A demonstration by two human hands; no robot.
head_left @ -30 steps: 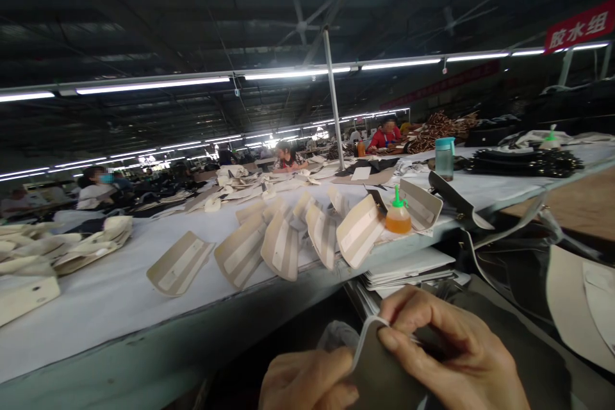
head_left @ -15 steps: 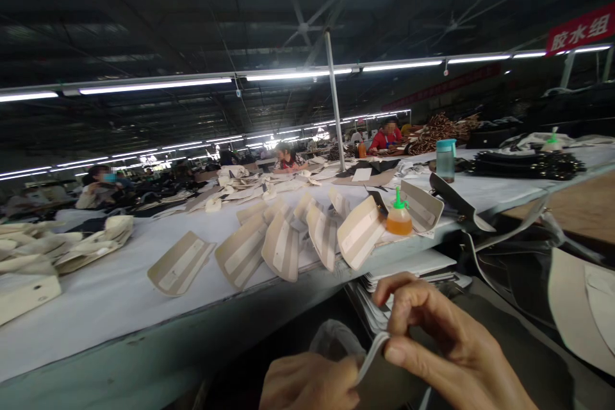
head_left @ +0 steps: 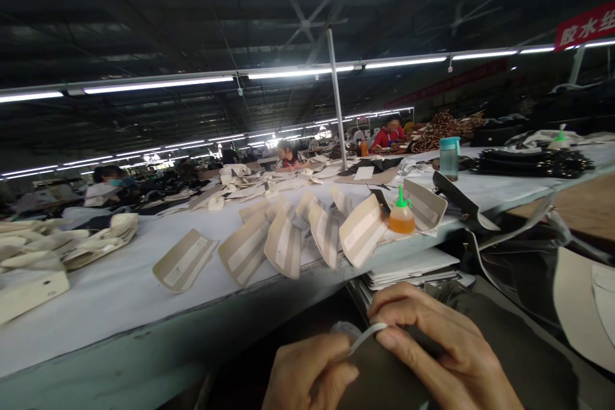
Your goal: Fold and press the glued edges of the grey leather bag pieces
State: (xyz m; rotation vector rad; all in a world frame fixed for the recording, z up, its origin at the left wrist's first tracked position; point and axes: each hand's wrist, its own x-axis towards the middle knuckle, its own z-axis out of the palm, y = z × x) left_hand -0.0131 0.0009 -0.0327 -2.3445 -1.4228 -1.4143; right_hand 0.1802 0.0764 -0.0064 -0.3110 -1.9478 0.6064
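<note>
Between my hands stretches a thin, curved white strip (head_left: 366,337), low in the view. My left hand (head_left: 307,368) is closed round its lower left end. At the other end, my right hand (head_left: 439,343) pinches it between thumb and fingers. Below the strip lies a dark olive-grey sheet (head_left: 379,375), partly covered by both hands; whether the strip is joined to it I cannot tell. A small bit of translucent material (head_left: 346,329) shows just behind my left hand.
Several curved beige panels (head_left: 362,230) stand along the front of the white-topped table (head_left: 120,307). Near its edge is a glue bottle with a green nozzle (head_left: 401,218). A blue-lidded cup (head_left: 450,159) stands behind. Flat pieces (head_left: 413,266) are stacked below. Other people sit farther back.
My right hand's fingers have come down and closed onto the strip's end. My left hand has shifted slightly right and still grips the other end. The camera view has turned slightly.
</note>
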